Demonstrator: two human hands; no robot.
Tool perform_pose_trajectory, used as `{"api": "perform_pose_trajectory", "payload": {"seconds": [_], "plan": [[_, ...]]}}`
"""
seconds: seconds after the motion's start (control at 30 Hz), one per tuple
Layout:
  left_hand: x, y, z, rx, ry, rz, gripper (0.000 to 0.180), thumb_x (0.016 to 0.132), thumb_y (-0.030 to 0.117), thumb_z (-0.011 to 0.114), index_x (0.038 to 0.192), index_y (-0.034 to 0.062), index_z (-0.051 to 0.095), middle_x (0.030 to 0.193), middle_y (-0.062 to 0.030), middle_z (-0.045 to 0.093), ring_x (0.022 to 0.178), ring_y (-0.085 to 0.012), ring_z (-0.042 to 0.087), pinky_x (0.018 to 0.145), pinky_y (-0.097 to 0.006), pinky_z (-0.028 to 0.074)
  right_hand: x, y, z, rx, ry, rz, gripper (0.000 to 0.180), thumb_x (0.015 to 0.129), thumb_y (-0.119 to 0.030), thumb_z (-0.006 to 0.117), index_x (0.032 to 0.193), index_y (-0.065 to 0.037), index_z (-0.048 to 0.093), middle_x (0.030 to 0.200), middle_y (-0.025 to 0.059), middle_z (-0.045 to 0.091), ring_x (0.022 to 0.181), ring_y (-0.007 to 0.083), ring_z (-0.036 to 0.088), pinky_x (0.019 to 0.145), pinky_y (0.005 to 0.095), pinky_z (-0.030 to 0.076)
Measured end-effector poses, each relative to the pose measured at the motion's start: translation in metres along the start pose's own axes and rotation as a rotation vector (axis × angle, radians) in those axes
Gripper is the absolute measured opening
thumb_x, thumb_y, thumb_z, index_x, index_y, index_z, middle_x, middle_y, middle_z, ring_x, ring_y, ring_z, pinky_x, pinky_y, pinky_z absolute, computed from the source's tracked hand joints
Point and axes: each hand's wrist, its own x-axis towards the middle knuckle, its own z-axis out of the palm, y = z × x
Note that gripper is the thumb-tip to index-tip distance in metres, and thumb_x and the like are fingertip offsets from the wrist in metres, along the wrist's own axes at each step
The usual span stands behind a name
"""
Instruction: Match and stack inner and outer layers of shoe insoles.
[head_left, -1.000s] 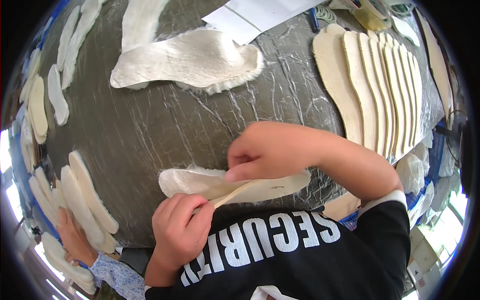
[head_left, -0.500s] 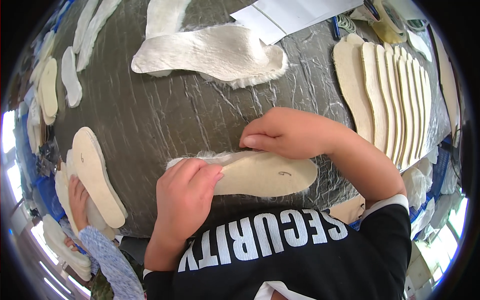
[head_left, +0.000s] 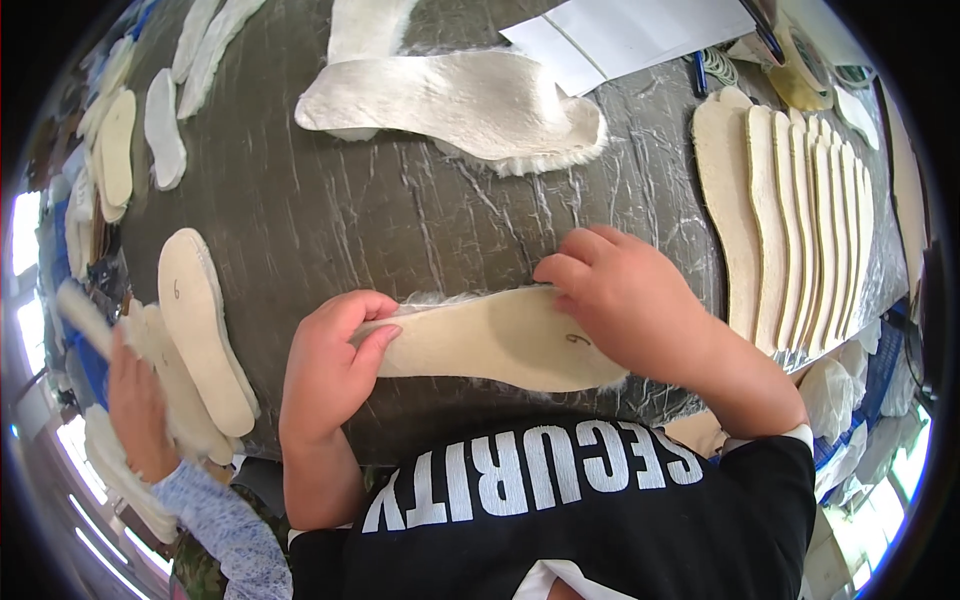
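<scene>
Pinching the left end of a cream insole (head_left: 480, 340): left hand (head_left: 338, 352), thumb and fingers closed on it. Right hand (head_left: 635, 305) curls at the insole's far edge, near its right end; cannot tell whether it grips. Insole sits crosswise over the dark desk (head_left: 500, 225), left of an overlapping row of insoles (head_left: 768, 230).

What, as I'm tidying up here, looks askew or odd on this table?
The white fleecy piece near the top lies crosswise over another piece, its right end looking curled, unlike the neat row of insoles at right. Fluff also pokes past the far edge of the insole between the left hand and right hand.
</scene>
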Motion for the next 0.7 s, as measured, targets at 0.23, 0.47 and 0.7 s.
{"api": "perform_pose_trajectory", "payload": {"seconds": [0.23,0.47,0.7], "plan": [[0.008,0.009,0.022,-0.341,0.090,0.025,0.014,0.082,-0.006,0.067,0.096,-0.0023,0.065,0.088,-0.0066,0.069,0.085,-0.0112,0.065,0.080,-0.025,0.051,0.031,-0.051,0.066,0.032,0.403,-0.385,0.057,0.069,-0.013,0.072,0.122,-0.001,0.053,0.114,0.0198,0.053,0.111,0.0383,0.052,0.096,0.0472,0.044],[-0.011,-0.047,0.009,-0.700,0.251,-0.238,0.019,0.096,0.008,0.057,0.108,-0.0044,0.065,0.097,-0.0100,0.070,0.077,-0.0122,0.064,0.066,-0.024,0.053,0.026,-0.044,0.060,0.105,0.432,-0.390,0.068,0.063,-0.006,0.071,0.127,-0.001,0.049,0.116,0.0198,0.052,0.112,0.0399,0.051,0.100,0.0546,0.041],[-0.005,-0.040,0.024,-0.829,-0.002,-0.362,0.022,0.092,0.012,0.064,0.107,-0.0042,0.065,0.083,-0.0067,0.068,0.062,-0.0103,0.063,0.050,-0.022,0.048,0.025,-0.048,0.064,0.029,0.398,-0.391,0.084,0.059,-0.009,0.078,0.136,-0.004,0.045,0.116,0.0187,0.048,0.107,0.0411,0.050,0.098,0.0542,0.042]]}}
